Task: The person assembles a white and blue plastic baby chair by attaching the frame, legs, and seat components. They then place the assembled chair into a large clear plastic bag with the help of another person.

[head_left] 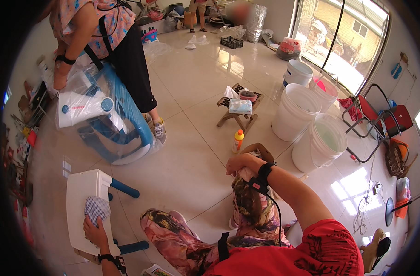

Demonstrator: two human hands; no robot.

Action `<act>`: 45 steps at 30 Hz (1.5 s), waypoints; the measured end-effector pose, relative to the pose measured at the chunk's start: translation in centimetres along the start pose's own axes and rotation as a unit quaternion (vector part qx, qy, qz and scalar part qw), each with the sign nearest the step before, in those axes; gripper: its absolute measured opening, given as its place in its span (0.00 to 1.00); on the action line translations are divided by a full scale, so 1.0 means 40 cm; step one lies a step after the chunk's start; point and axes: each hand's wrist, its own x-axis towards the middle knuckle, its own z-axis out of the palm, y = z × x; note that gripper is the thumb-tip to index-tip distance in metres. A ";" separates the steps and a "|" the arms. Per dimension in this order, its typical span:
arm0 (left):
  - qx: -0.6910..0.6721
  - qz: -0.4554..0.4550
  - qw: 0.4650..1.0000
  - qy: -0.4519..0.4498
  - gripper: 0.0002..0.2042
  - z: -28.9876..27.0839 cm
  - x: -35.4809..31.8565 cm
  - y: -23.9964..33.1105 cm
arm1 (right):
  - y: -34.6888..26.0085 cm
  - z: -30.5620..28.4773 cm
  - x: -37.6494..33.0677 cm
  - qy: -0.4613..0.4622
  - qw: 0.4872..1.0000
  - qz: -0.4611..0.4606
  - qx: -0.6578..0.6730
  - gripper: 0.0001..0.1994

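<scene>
To the left, a small white-topped table (76, 193) with blue legs stands beside my knees. A blue-and-white checked cloth (97, 208) lies bunched on its top, and my left hand (96, 232) grips the cloth's near edge against the surface. My right hand (238, 163) rests over my raised right knee, which is in patterned trousers. Its fingers curl downward; the palm is hidden, so whatever it may hold does not show. Just beyond that hand, a yellow bottle with an orange cap (238, 140) stands on the floor.
At upper left a person holds a plastic-wrapped blue-and-white molded piece (113, 115). A folding wooden stool (240, 120) carries a tissue pack (240, 106). Several white buckets (295, 112) stand at right, one holding liquid, near a red chair (396, 120). Cables (364, 211) lie on the tiles.
</scene>
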 end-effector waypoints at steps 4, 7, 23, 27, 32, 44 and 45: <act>0.002 -0.002 1.000 -0.001 0.31 0.000 -0.004 -0.001 | -0.028 -0.003 -0.041 0.008 1.000 0.006 0.017 0.24; -0.002 0.002 1.000 0.000 0.31 0.000 0.000 0.007 | -0.030 -0.006 -0.030 0.002 1.000 0.013 -0.010 0.25; -0.010 0.008 1.000 0.010 0.31 0.019 0.008 0.013 | -0.028 -0.004 -0.058 0.025 1.000 0.013 0.007 0.24; 0.001 -0.003 1.000 0.003 0.31 0.010 -0.006 -0.012 | -0.092 0.029 -0.237 0.176 0.961 -0.203 0.061 0.19; -0.016 0.010 1.000 0.010 0.31 0.019 0.004 0.005 | -0.033 -0.006 -0.067 0.015 1.000 0.022 0.005 0.24; -0.008 0.006 1.000 0.002 0.31 0.002 0.004 0.012 | -0.052 -0.009 -0.085 0.030 0.999 -0.001 -0.018 0.24; -0.007 0.006 1.000 0.003 0.31 0.002 0.002 0.007 | -0.057 -0.009 -0.076 0.028 0.999 -0.006 -0.030 0.24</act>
